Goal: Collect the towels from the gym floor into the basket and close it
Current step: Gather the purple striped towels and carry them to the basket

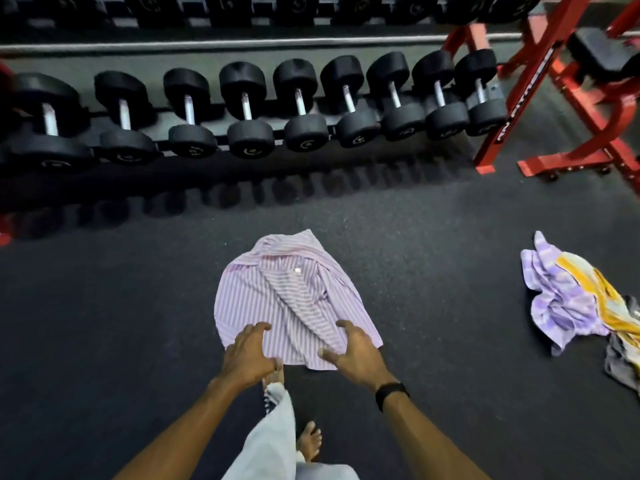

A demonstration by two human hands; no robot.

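Note:
A pink-and-white striped towel (287, 299) lies crumpled on the dark gym floor straight ahead. My left hand (250, 353) hovers over its near left edge with the fingers spread. My right hand (353, 351) is over its near right corner, fingers apart, holding nothing. At the right lies a pile with a purple striped towel (557, 299), a yellow-and-white towel (595, 292) and a grey cloth (620, 365). No basket is in view.
A long rack of black dumbbells (246, 112) runs across the back. A red bench frame (561, 109) stands at the back right. My bare feet (308, 441) and light trouser leg are below my hands. Dark rubber floor (104, 323) surrounds the towels.

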